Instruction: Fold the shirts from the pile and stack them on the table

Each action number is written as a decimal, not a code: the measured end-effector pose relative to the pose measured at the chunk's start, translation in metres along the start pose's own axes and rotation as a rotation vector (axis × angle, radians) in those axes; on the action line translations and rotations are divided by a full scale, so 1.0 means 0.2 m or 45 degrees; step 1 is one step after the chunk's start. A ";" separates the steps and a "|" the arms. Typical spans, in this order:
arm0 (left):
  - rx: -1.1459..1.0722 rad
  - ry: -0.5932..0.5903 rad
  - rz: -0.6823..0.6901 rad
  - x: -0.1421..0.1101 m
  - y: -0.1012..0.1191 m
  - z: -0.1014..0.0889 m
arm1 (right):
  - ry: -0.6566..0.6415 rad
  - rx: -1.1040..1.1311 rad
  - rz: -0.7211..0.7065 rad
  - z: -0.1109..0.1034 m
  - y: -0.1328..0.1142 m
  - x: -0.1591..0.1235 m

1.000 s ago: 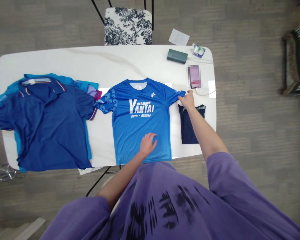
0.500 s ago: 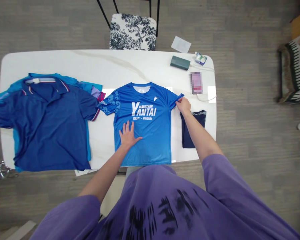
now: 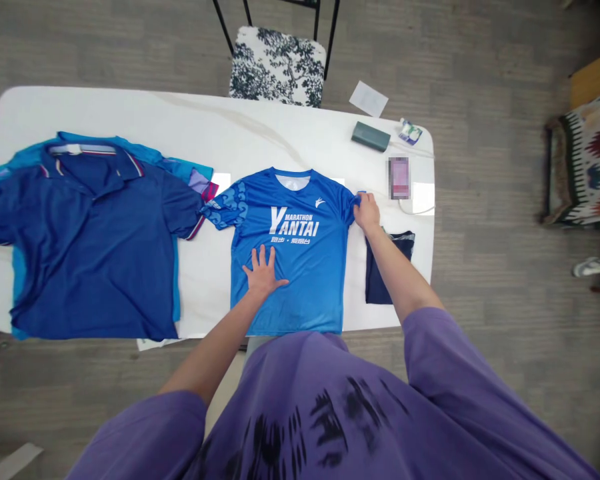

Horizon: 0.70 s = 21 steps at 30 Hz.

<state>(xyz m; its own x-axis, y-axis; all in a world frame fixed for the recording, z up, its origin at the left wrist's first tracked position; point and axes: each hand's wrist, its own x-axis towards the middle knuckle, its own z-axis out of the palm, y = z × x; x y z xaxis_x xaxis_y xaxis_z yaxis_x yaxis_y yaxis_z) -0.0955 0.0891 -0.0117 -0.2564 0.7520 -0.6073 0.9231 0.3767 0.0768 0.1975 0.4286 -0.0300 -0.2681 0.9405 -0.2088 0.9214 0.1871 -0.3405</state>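
A blue T-shirt (image 3: 300,267) with white "Marathon Yantai" lettering lies front up on the white table (image 3: 205,267), its neck pointing away from me. My left hand (image 3: 263,272) rests flat on the shirt's front below the lettering, fingers spread. At the shirt's right sleeve, my right hand (image 3: 367,211) pinches the fabric near the cuff. The patterned left sleeve is stretched out and reaches the sleeve of a navy polo shirt (image 3: 100,247). That polo lies spread over other, lighter blue garments (image 3: 25,155).
Folded dark cloth (image 3: 379,273) lies partly under my right forearm. Farther back are a phone (image 3: 399,177) with a cable, a dark green case (image 3: 371,137), a small packet (image 3: 410,131) and a paper (image 3: 369,99). A chair (image 3: 279,67) stands beyond the table.
My right hand has drawn the sleeve end inward, slightly left toward the shirt's body. My left hand stays flat on the shirt. The whole view has shifted and tilted a little.
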 end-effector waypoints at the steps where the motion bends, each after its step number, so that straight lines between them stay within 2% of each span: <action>1: 0.006 -0.005 -0.004 0.00 0.00 0.00 | 0.037 0.000 0.123 0.00 0.02 0.00; 3: 0.015 -0.019 -0.012 0.01 0.00 0.00 | 0.026 -0.008 0.315 -0.01 0.06 0.01; 5: 0.020 -0.023 -0.018 0.01 0.00 0.00 | -0.045 0.001 0.395 0.00 0.09 0.02; 9: 0.020 -0.022 -0.016 0.02 0.01 0.00 | -0.113 0.112 0.411 0.01 0.14 0.04; 14: 0.020 -0.044 -0.024 0.02 0.01 -0.01 | -0.016 0.148 0.489 -0.02 0.20 -0.01; 17: 0.030 -0.036 -0.017 0.02 0.01 0.00 | -0.032 0.082 0.521 -0.06 0.23 -0.07; 19: 0.034 -0.026 -0.011 0.03 0.00 0.01 | -0.045 0.018 0.486 -0.07 0.22 -0.13; 21: 0.036 -0.028 -0.014 0.03 0.01 0.01 | -0.009 -0.041 0.354 -0.07 0.18 -0.19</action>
<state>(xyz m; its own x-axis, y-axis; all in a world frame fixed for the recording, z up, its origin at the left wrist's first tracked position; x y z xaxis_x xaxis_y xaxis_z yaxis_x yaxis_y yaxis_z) -0.0955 0.0933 -0.0176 -0.2604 0.7359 -0.6251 0.9281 0.3691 0.0479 0.2442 0.4030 -0.0218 -0.0055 0.9551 -0.2963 0.9684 -0.0688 -0.2397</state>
